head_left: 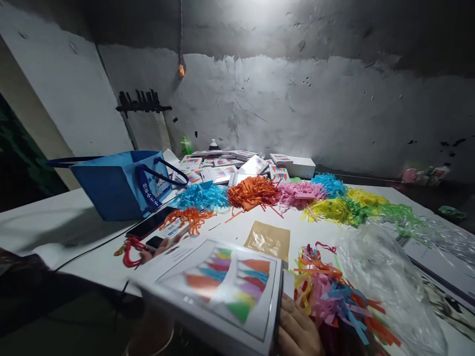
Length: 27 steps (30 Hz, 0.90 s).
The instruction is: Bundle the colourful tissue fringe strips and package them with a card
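Box [218, 289] with printed pennants is held tilted above the near edge of the table [111, 277]; right hand [301, 329] grips its right side; left hand [165, 247], mostly hidden, shows at the far left edge, grip indeterminable; multicoloured strips [330, 296] lie beside the right hand.

The near box [218, 299] is white, its pennant print [210, 274] orange, red, blue, purple, yellow and green. The bag [107, 190] at left is blue with navy handles [74, 160]. Farther right lie a light-blue heap [202, 197], an orange heap [254, 193], a pink heap [295, 194] and a yellow heap [330, 210]; the near-right bundle [328, 299] mixes these colours.
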Tool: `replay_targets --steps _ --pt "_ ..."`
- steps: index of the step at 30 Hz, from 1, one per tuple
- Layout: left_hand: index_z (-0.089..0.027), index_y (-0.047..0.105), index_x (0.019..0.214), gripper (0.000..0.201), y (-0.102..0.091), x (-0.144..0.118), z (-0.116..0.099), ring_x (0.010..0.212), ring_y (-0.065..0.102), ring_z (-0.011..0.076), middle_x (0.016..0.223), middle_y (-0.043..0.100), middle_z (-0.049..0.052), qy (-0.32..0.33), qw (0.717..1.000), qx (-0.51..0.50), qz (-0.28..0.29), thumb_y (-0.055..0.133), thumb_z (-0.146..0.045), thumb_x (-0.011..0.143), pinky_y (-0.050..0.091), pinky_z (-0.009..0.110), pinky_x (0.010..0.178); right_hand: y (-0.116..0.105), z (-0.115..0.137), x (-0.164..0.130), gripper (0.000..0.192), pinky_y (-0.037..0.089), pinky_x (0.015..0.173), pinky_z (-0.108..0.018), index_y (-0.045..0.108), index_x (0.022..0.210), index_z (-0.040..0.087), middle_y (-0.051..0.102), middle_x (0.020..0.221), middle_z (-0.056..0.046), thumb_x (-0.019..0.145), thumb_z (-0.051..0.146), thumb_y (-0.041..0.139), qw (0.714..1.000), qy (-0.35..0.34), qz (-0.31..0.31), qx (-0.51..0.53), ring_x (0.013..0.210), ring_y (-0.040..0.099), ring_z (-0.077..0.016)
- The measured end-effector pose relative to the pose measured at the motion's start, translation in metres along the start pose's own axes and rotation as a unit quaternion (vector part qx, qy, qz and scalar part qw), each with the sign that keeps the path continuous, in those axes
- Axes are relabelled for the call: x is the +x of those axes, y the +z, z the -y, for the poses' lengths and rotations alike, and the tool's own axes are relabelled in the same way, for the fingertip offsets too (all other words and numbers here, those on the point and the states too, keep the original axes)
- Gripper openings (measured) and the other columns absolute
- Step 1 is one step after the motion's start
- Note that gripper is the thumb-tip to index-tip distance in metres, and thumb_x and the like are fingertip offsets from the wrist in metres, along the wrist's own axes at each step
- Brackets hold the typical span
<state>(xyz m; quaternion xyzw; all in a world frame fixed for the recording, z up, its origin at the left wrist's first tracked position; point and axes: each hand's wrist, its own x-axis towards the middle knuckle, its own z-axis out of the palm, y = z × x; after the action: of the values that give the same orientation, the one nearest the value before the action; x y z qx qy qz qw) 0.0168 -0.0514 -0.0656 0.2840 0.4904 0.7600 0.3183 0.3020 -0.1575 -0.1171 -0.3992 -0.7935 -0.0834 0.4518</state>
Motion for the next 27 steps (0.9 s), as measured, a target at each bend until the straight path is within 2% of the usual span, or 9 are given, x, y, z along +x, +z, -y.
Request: replay_targets --steps 2,5,7,9,14,17,19,22,27 --pt "-0.024 0.056 0.091 0.046 -0.012 0.011 0.001 0.117 0.062 0.0270 0.108 0.071 0.003 0.001 0.998 -0.033 -0.062 0.037 -0.066 0.091 0.053 0.042 0.095 0.009 -0.017 0.010 0.039 0.052 0.105 -0.038 0.070 0.096 0.021 0.076 0.094 -0.006 0.104 0.013 0.033 0.996 -0.092 0.005 -0.004 0.102 0.071 -0.0193" --pt "-0.024 0.057 0.097 0.038 -0.033 0.007 0.004 0.124 0.056 0.0284 0.119 0.068 0.003 0.035 0.994 -0.047 -0.091 0.062 -0.058 0.081 0.043 0.045 0.110 0.006 -0.042 0.016 0.026 0.054 0.102 -0.035 0.068 0.091 0.023 0.076 0.094 -0.003 0.096 0.012 0.045 0.993 -0.109 0.039 -0.016 0.092 0.073 -0.0173" --pt "-0.023 0.062 0.104 0.047 -0.040 -0.014 0.011 0.124 0.056 0.0325 0.122 0.068 0.007 0.070 0.997 0.016 -0.016 0.076 -0.052 0.071 0.041 0.047 0.112 -0.006 -0.057 0.015 0.023 0.056 0.099 -0.036 0.066 0.104 0.024 0.077 0.101 -0.003 0.089 0.013 0.052 0.989 -0.121 0.078 -0.032 0.097 0.073 -0.0183" --pt "-0.023 0.064 0.114 0.050 -0.035 -0.045 0.021 0.124 0.057 0.0352 0.128 0.066 0.011 0.109 0.977 0.139 0.117 0.078 -0.048 0.074 0.043 0.050 0.110 -0.016 -0.072 0.013 0.031 0.057 0.095 -0.045 0.062 0.118 0.020 0.074 0.112 -0.009 0.089 0.015 0.053 0.988 -0.070 0.044 -0.134 0.105 0.070 -0.0250" --pt "-0.027 0.056 0.134 0.053 0.023 -0.123 0.058 0.141 0.042 0.0362 0.150 0.052 0.013 0.315 0.809 0.314 0.385 0.069 -0.031 0.083 0.034 0.056 0.117 0.001 -0.103 -0.007 0.058 0.042 0.076 -0.083 0.056 0.135 0.011 0.053 0.140 -0.030 0.100 0.052 0.035 0.917 0.132 0.017 -0.375 0.118 0.054 -0.0580" --pt "-0.028 0.051 0.141 0.079 0.057 -0.147 0.081 0.144 0.035 0.0461 0.155 0.045 0.016 0.354 0.696 0.421 0.461 0.080 -0.028 0.068 0.028 0.073 0.113 0.012 -0.114 -0.029 0.061 0.046 0.074 -0.079 0.052 0.139 0.013 0.051 0.143 -0.030 0.096 0.054 0.039 0.918 0.133 0.049 -0.369 0.115 0.057 -0.0580" --pt "-0.028 0.050 0.142 0.082 0.069 -0.154 0.091 0.145 0.033 0.0475 0.157 0.044 0.016 0.361 0.657 0.475 0.460 0.076 -0.018 0.065 0.025 0.077 0.111 0.007 -0.117 -0.043 0.069 0.047 0.082 -0.076 0.039 0.149 0.016 0.042 0.152 -0.026 0.090 0.052 0.049 0.921 0.148 0.073 -0.353 0.124 0.052 -0.0554" --pt "-0.025 0.052 0.141 0.083 0.072 -0.157 0.094 0.147 0.033 0.0427 0.156 0.044 0.015 0.366 0.650 0.505 0.434 0.061 -0.001 0.063 0.026 0.074 0.113 -0.013 -0.123 -0.059 0.075 0.046 0.088 -0.076 0.030 0.154 0.020 0.034 0.158 -0.024 0.087 0.042 0.054 0.919 0.169 0.092 -0.343 0.127 0.051 -0.0533" --pt "-0.023 0.049 0.144 0.082 0.067 -0.151 0.081 0.144 0.038 0.0407 0.156 0.045 0.016 0.343 0.667 0.468 0.467 0.054 -0.001 0.065 0.031 0.072 0.113 -0.047 -0.123 -0.063 0.069 0.058 0.093 -0.050 0.034 0.153 0.028 0.055 0.144 -0.012 0.087 0.011 0.040 0.953 0.178 0.075 -0.232 0.123 0.062 -0.0313"
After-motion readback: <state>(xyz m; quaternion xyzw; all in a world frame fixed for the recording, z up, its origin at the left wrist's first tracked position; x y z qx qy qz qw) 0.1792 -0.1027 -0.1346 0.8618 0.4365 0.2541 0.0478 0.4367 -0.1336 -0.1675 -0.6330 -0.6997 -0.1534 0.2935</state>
